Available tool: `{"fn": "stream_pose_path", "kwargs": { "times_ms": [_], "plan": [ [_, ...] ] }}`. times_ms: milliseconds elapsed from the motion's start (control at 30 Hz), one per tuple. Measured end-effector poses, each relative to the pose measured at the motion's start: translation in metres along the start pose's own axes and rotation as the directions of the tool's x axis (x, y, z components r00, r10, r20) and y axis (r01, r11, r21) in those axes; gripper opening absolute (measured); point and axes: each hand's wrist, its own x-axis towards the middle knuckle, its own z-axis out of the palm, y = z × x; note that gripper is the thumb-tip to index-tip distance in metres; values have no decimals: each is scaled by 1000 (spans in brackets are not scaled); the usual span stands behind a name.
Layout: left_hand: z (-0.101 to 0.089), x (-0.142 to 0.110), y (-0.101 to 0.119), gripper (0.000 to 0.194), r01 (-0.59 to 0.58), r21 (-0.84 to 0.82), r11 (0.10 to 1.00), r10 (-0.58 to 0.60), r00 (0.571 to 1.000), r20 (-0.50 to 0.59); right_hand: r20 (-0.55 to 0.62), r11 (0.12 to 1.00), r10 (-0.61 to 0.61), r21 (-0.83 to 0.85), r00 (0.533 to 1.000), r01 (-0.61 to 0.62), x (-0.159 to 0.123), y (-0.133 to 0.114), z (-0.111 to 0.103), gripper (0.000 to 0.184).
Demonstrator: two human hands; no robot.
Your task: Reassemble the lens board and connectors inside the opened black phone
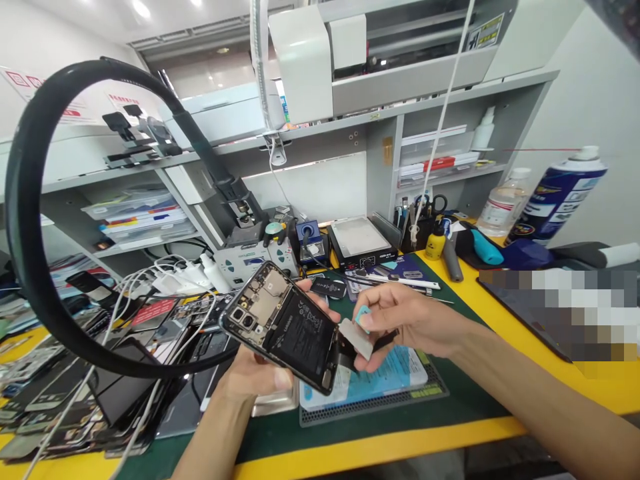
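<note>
My left hand (pixel 260 380) is closed round an opened smartphone (pixel 260 293), tilted above the mat. Its back cover is off, so the black battery (pixel 303 327), the board shielding and the camera lenses show. My right hand (pixel 400 317) is by the phone's lower end, its thumb and fingers pinching a light blue plastic pick (pixel 364 317). A pale grey flat piece (pixel 356 339) lies against those fingers. Dark flexible strips (pixel 345 353) run between the phone's lower end and my right hand; where they attach is hidden. Below is a blue and white pad (pixel 395 373).
A black ring on a thick arm (pixel 33 200) arches over the left side. Stacked phones and screens (pixel 115 393) and white cables crowd the left. Behind stand a hot plate (pixel 363 240) and soldering units (pixel 250 260). Bottles and a spray can (pixel 560 193) stand at the right.
</note>
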Motion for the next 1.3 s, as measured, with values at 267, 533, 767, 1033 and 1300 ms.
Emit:
{"fn": "stream_pose_path", "kwargs": {
  "times_ms": [267, 533, 767, 1033, 1300],
  "plan": [
    [3, 2, 1, 80, 104, 73, 992, -102, 994, -40, 11, 1000, -25, 9, 1000, 25, 3, 5, 3, 14],
    [1, -1, 3, 88, 136, 106, 985, -132, 990, -46, -120, 957, -255, -176, 959, 232, -8, -14, -12, 10],
    [1, -3, -3, 80, 204, 143, 968, -205, 979, -9, -286, 852, -464, -405, 839, 333, -4, -8, 12, 7],
    [13, 1, 0, 77, 242, 127, 962, -244, 970, 1, -316, 694, -551, -687, 772, 214, -5, -2, 27, 16],
    [6, -6, -5, 85, 258, 105, 960, -255, 966, -38, -306, 598, -612, -783, 729, 173, -4, 9, 28, 19]
  ]
}}
